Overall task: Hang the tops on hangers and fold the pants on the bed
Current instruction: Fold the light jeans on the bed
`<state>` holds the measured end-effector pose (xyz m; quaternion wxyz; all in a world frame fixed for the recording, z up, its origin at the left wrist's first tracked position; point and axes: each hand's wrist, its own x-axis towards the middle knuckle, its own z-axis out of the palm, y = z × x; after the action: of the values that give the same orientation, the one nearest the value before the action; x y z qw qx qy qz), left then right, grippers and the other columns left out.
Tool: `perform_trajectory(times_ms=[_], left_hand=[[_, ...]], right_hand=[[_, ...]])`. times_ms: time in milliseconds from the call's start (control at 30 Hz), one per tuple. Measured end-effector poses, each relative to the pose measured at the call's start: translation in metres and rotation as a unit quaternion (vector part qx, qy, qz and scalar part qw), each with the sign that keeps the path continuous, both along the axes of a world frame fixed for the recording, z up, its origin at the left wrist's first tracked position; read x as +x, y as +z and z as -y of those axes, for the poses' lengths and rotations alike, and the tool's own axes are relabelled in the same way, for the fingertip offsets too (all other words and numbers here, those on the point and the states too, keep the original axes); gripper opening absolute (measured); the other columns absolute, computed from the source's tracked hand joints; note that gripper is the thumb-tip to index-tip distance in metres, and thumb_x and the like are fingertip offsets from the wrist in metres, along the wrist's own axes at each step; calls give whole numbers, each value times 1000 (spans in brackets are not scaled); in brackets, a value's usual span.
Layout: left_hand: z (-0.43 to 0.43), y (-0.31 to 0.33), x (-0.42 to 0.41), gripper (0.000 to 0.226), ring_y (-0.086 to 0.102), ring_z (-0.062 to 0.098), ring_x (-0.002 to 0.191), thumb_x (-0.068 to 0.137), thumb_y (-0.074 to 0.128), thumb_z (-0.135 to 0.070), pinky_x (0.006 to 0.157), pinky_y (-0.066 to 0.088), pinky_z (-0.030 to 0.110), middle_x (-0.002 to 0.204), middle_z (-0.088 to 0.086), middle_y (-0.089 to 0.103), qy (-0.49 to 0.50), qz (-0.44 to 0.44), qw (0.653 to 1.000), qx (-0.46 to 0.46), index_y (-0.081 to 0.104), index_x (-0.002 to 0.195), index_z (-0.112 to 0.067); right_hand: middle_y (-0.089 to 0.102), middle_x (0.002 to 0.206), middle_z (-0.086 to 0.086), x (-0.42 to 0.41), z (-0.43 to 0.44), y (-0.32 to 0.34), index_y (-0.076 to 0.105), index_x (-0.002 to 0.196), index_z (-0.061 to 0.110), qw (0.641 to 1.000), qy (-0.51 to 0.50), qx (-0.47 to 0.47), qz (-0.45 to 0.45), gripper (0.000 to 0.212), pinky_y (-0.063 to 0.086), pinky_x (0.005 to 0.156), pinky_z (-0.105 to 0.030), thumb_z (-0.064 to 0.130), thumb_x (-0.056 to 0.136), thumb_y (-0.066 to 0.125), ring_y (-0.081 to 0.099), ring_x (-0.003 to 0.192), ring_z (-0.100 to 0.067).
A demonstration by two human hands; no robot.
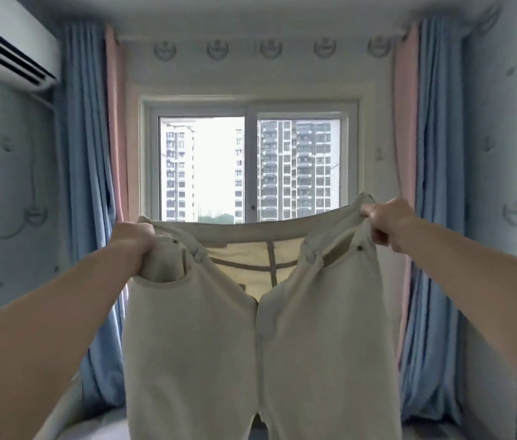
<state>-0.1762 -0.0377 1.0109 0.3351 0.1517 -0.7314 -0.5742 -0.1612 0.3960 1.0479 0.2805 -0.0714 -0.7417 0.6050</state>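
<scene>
- Two bare forearms reach in from the lower left and lower right corners of the frame, rising toward the middle.
- The left grip, left of centre, is clenched round the waistband of the pants, beside a front pocket.
- The right grip, right of centre and a little higher, grasps the other side of the waistband, fingers curled over the cloth.
- The pale beige pants hang in the air in the centre and lower middle of the frame, waist stretched wide, fly open, legs dropping past the bottom edge.
- Blue and pink curtains hang behind at both sides.
- A window sits in the middle, with tower blocks beyond.
- An air conditioner is mounted at the upper left.
</scene>
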Motion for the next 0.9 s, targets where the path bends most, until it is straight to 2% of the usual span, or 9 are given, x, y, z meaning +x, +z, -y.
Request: perform_trajectory(times_ms=[67,167,300,367,433,533,667,767,900], left_hand=[[-15,12,3,36,64,33,109,100,48,-16,96,55,43,122,17,65,-56,7,996,62,57,130,2],[-49,20,13,32,68,38,107,99,42,-4,92,56,57,120,22,67,-140,-9,982,127,61,125,1],[-96,25,30,34,68,37,106,100,36,3,92,57,53,122,25,65,-220,-49,962,156,59,125,3],[-113,28,37,33,68,37,106,100,34,4,92,57,54,119,26,66,-248,-56,955,152,61,119,1],[-127,31,47,30,70,30,89,100,34,4,85,58,48,103,20,68,-273,-60,950,140,62,104,-7],[-143,34,59,31,65,20,74,100,38,3,81,57,42,95,11,68,-317,-78,938,120,63,106,-13],[-155,29,68,30,69,26,94,102,46,-4,92,56,38,114,14,69,-351,-93,928,84,63,126,-13],[-158,19,78,33,61,37,123,98,53,-9,110,45,52,131,23,63,-401,-81,910,72,60,130,-9],[-160,5,81,50,60,40,122,88,57,9,107,48,54,131,24,62,-461,-88,882,39,56,133,-11]], right_hand=[[56,44,-7,8,16,10,60,89,3,999,37,-24,23,10,48,40,-23,9,90,68,52,31,-15],[58,42,-5,21,45,18,63,94,-1,993,108,-38,31,9,53,40,-26,1,88,69,57,34,-17],[65,53,-11,36,81,23,63,99,-8,983,180,-9,13,12,55,42,-31,-1,89,68,63,41,-23],[73,74,-17,39,96,25,64,101,-7,983,180,26,-6,17,60,51,-36,2,88,70,71,56,-28],[74,86,-20,41,108,28,66,99,-5,982,180,54,-25,18,63,60,-38,6,86,73,74,66,-30],[71,68,-13,45,121,32,68,82,0,975,202,82,-49,12,59,50,-30,8,85,77,68,52,-23],[74,64,-8,47,132,34,70,77,7,965,226,119,-56,12,59,57,-26,13,83,79,69,53,-16],[73,63,-6,49,137,33,70,76,10,962,228,140,-61,12,56,49,-21,16,84,77,68,50,-11],[70,57,-7,50,139,34,69,78,7,961,225,138,-88,11,50,45,-20,13,84,77,64,46,-14]])
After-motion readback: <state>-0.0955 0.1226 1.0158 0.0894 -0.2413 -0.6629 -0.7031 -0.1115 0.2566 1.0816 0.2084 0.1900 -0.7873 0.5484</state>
